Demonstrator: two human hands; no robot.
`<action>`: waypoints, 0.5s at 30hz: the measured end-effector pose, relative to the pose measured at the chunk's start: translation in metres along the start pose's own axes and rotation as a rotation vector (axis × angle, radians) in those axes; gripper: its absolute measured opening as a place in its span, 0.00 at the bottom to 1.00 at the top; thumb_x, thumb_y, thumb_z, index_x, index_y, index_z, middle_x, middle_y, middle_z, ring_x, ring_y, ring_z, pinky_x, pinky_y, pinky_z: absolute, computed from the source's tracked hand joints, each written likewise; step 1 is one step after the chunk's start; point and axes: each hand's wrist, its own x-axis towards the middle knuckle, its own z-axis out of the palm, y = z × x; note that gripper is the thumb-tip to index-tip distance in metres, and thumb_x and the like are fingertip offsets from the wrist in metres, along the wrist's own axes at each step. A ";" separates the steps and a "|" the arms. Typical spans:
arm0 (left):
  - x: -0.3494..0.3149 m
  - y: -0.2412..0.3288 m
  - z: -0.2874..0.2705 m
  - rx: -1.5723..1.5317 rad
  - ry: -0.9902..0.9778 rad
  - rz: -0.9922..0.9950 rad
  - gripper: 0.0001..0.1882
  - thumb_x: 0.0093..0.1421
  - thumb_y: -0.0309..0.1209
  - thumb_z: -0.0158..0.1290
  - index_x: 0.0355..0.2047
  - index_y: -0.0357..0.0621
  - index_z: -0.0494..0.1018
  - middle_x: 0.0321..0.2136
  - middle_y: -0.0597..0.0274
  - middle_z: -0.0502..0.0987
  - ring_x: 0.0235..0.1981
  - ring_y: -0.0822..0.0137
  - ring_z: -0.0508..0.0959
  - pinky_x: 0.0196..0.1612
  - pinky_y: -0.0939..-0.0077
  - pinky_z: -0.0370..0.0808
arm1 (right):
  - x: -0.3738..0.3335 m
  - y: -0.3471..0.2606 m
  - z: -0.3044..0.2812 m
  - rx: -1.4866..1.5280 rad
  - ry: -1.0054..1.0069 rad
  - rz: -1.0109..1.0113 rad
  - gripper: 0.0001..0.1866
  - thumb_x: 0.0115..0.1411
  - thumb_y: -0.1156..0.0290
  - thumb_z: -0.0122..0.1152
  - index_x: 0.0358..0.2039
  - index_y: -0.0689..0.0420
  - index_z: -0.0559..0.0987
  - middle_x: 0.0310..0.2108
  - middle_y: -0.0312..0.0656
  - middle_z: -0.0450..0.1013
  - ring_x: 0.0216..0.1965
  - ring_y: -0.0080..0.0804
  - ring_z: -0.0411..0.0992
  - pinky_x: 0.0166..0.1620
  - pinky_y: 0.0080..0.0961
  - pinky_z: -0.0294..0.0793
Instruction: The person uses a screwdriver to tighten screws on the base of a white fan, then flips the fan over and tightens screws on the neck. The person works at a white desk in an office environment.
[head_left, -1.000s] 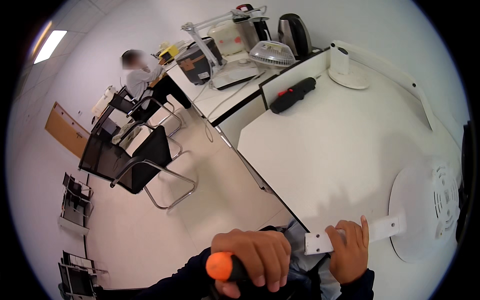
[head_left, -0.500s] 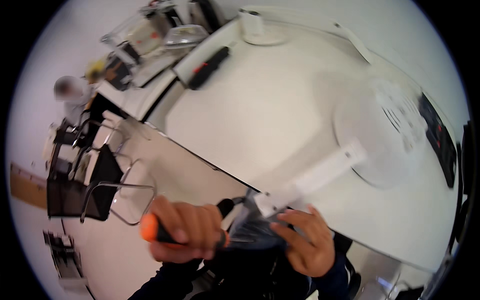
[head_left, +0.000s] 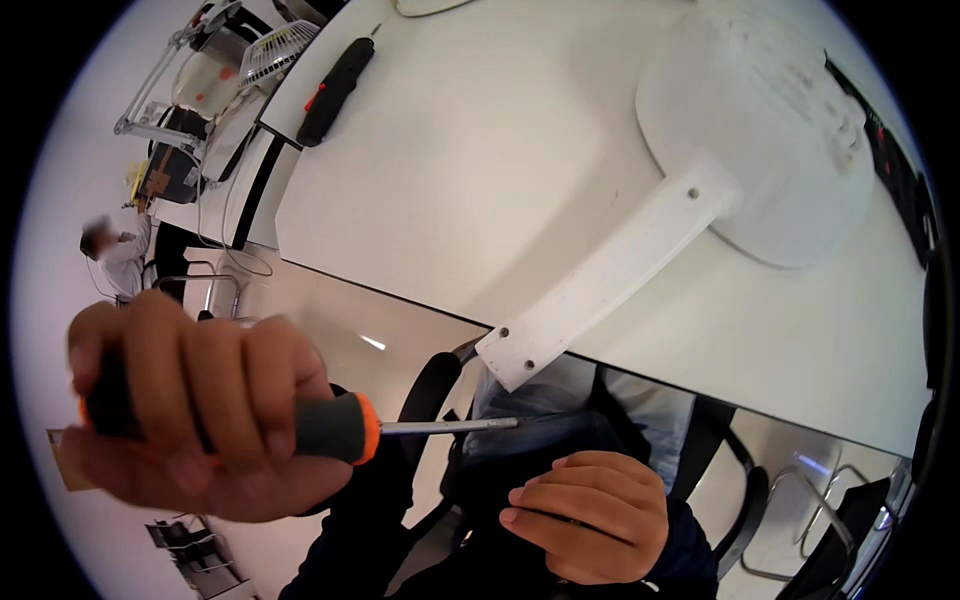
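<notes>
My left hand is wrapped round the black-and-orange handle of a screwdriver, whose metal shaft points right over my lap. My right hand hovers above my lap, its fingers curled and pressed together; whatever they may hold is hidden. Between and beyond my hands, a flat white arm with screws or screw holes near its ends sticks out past the table's front edge. Its far end joins a round white disc-shaped part on the table. Neither hand touches the arm.
A black power screwdriver with a red switch lies on the white table. At the right edge sits a dark tool case. Chairs stand around. Far left, another person sits by a cluttered desk.
The view has shifted. My left hand has risen leftward and nearer with the screwdriver. My right hand has drawn back from the white arm's near end, its spread fingers now curled together.
</notes>
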 end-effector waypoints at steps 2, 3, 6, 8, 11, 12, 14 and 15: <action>0.004 -0.002 0.003 0.057 0.017 -0.020 0.09 0.50 0.30 0.52 0.29 0.45 0.64 0.14 0.67 0.65 0.09 0.76 0.64 0.16 0.86 0.64 | -0.008 0.006 0.007 0.023 0.028 -0.004 0.09 0.40 0.76 0.61 0.26 0.60 0.78 0.25 0.42 0.73 0.25 0.28 0.72 0.29 0.20 0.73; 0.007 -0.004 0.004 0.072 0.003 -0.051 0.08 0.50 0.29 0.52 0.28 0.45 0.63 0.13 0.67 0.65 0.09 0.77 0.63 0.16 0.85 0.64 | -0.010 0.010 0.012 0.022 0.073 -0.007 0.09 0.37 0.76 0.59 0.24 0.59 0.78 0.24 0.41 0.73 0.23 0.28 0.72 0.27 0.20 0.73; 0.015 -0.005 0.000 0.146 -0.093 -0.116 0.07 0.49 0.28 0.51 0.25 0.45 0.62 0.13 0.67 0.63 0.08 0.76 0.63 0.16 0.85 0.64 | -0.010 0.018 0.024 0.040 0.147 -0.015 0.09 0.32 0.76 0.57 0.20 0.58 0.79 0.20 0.39 0.73 0.18 0.26 0.71 0.24 0.19 0.72; 0.017 -0.004 -0.005 0.185 -0.179 -0.109 0.07 0.50 0.29 0.50 0.24 0.45 0.62 0.13 0.68 0.63 0.08 0.76 0.62 0.16 0.84 0.64 | -0.010 0.018 0.022 0.046 0.127 -0.009 0.09 0.33 0.77 0.57 0.20 0.58 0.79 0.20 0.39 0.73 0.18 0.27 0.71 0.23 0.18 0.72; 0.018 -0.009 -0.003 0.174 -0.188 -0.074 0.08 0.52 0.32 0.49 0.28 0.43 0.62 0.13 0.68 0.63 0.09 0.76 0.62 0.16 0.84 0.63 | -0.015 0.021 0.016 0.105 -0.002 0.003 0.10 0.40 0.76 0.60 0.26 0.63 0.77 0.22 0.42 0.71 0.22 0.29 0.71 0.26 0.20 0.72; 0.016 -0.013 -0.001 0.153 -0.165 -0.056 0.09 0.52 0.33 0.49 0.28 0.42 0.63 0.13 0.67 0.63 0.09 0.76 0.63 0.16 0.84 0.63 | -0.015 0.022 0.015 0.114 -0.014 0.004 0.10 0.39 0.76 0.60 0.26 0.63 0.77 0.21 0.42 0.71 0.22 0.29 0.71 0.25 0.19 0.72; 0.012 -0.021 -0.001 0.124 -0.143 -0.025 0.10 0.53 0.33 0.49 0.30 0.42 0.63 0.13 0.67 0.63 0.10 0.76 0.63 0.16 0.84 0.63 | -0.015 0.025 0.015 0.127 -0.037 0.010 0.11 0.38 0.76 0.61 0.26 0.63 0.77 0.21 0.42 0.71 0.21 0.29 0.71 0.25 0.19 0.72; 0.011 -0.023 -0.001 0.122 -0.143 -0.009 0.10 0.53 0.33 0.49 0.30 0.42 0.63 0.13 0.67 0.63 0.10 0.76 0.63 0.16 0.84 0.63 | -0.016 0.026 0.016 0.127 -0.036 0.009 0.11 0.38 0.76 0.60 0.26 0.63 0.77 0.21 0.42 0.71 0.21 0.30 0.71 0.25 0.19 0.72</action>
